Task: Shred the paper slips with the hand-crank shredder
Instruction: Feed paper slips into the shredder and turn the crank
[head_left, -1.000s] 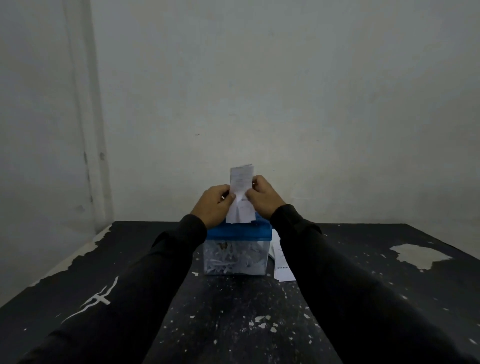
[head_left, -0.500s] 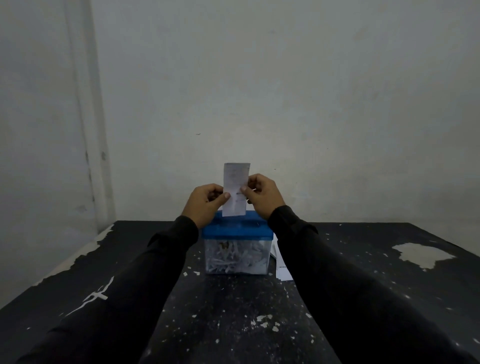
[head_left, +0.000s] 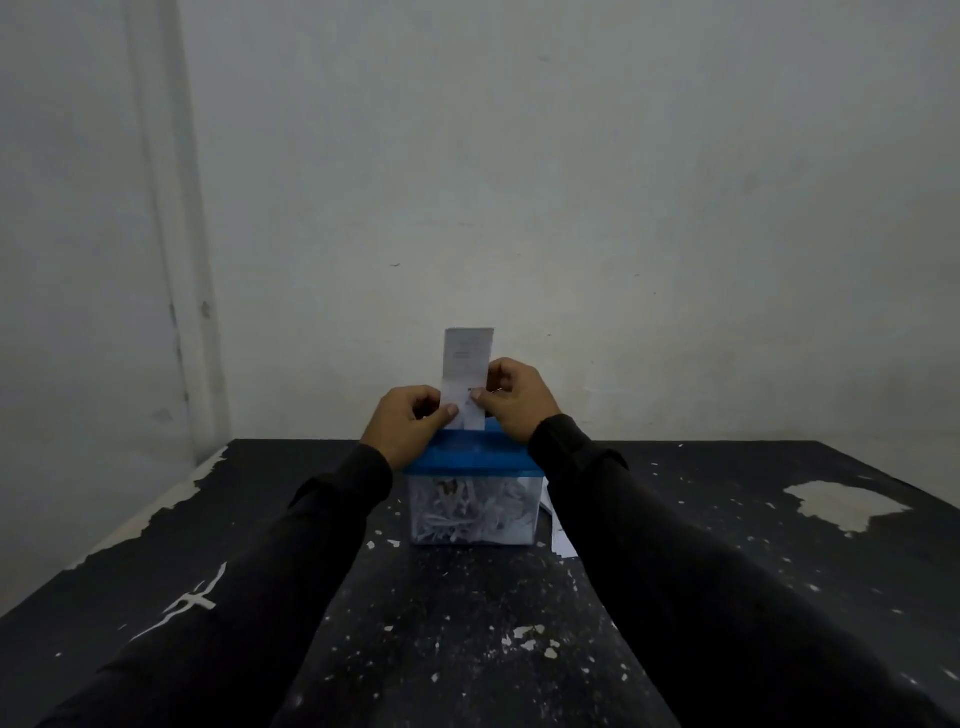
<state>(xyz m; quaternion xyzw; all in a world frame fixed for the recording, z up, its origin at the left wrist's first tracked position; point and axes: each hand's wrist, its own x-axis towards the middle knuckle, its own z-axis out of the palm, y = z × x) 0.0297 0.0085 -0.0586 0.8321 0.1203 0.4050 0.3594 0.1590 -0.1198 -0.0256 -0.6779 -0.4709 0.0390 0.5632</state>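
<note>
A small shredder stands mid-table, with a blue lid (head_left: 470, 458) over a clear bin (head_left: 471, 512) packed with white shreds. Directly above the lid a white paper slip (head_left: 466, 358) stands upright, its lower end reaching the top of the lid. My left hand (head_left: 408, 423) pinches the slip's lower left edge. My right hand (head_left: 514, 397) pinches its right edge a little higher. The crank is hidden from view.
More white paper slips (head_left: 558, 535) lie on the black table (head_left: 727, 519) just right of the shredder, partly behind my right sleeve. The tabletop has chipped paint patches (head_left: 847, 504). A plain wall stands close behind the table.
The slip was crumpled a second ago and is now straight and upright. Both hands have lowered it so that its bottom end meets the blue lid.
</note>
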